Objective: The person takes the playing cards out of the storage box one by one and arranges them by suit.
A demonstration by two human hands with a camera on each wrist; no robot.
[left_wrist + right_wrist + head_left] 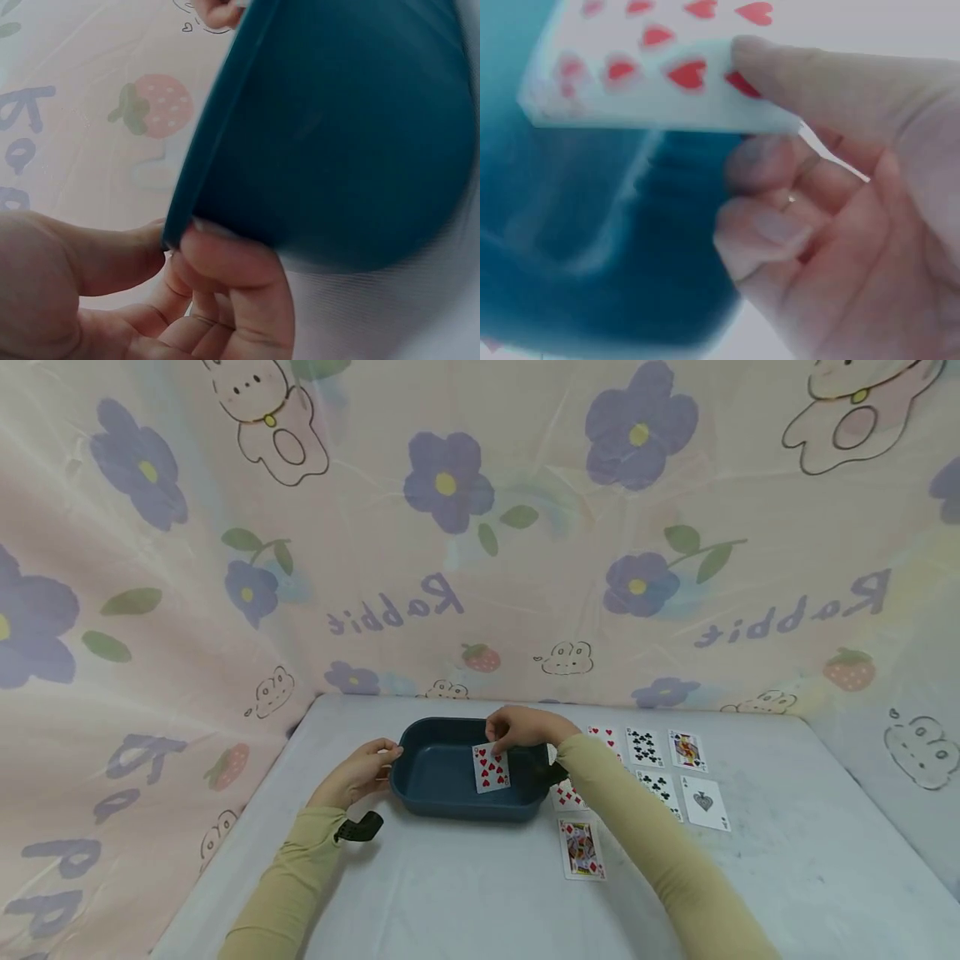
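Note:
My left hand (360,772) grips the left end of a dark blue, rounded rectangular plastic basin (465,811). In the left wrist view, its thumb and index finger pinch the rim of the basin (337,135). A playing card (492,772) showing several red hearts is pinched by its upper edge in my right hand (528,727). That card hangs face up over the basin's right half. In the right wrist view the thumb lies across the printed face of the card (645,71), with the other fingers curled below it.
To the right of the basin, face-up cards lie on the white table in loose rows: hearts (602,737), clubs (643,748), a face card (686,750), an ace of spades (705,803), diamonds (567,796) and a king (582,850). My right forearm partly covers them. A patterned curtain (525,610) hangs behind.

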